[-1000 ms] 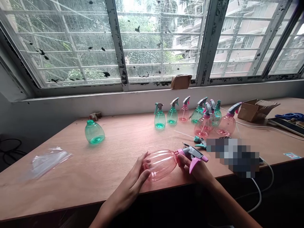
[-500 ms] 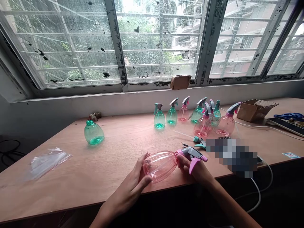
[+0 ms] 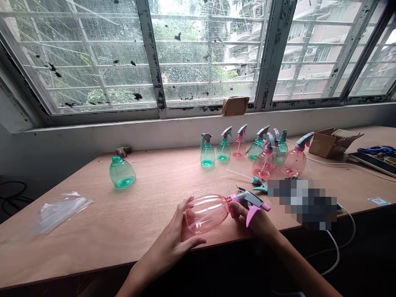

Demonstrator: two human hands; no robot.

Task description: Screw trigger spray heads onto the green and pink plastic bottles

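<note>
A pink see-through spray bottle [image 3: 208, 212] lies on its side near the front edge of the wooden table [image 3: 148, 194]. My left hand [image 3: 177, 241] cups its base, fingers curled round the underside and thumb out along the table. My right hand [image 3: 252, 220] grips the neck just below the grey and pink trigger head [image 3: 252, 202]. A loose teal trigger head [image 3: 259, 184] with its thin tube lies just behind.
Several finished green and pink spray bottles [image 3: 247, 150] stand in a group at the back right. A capless green bottle [image 3: 121, 172] stands alone at the left. A clear plastic bag [image 3: 60, 208] lies far left. A cardboard box [image 3: 332, 141], white cables and a blurred patch sit at the right.
My left hand has slid lower under the bottle's base, its thumb now stretched out on the table. The bottle and right hand have hardly moved.
</note>
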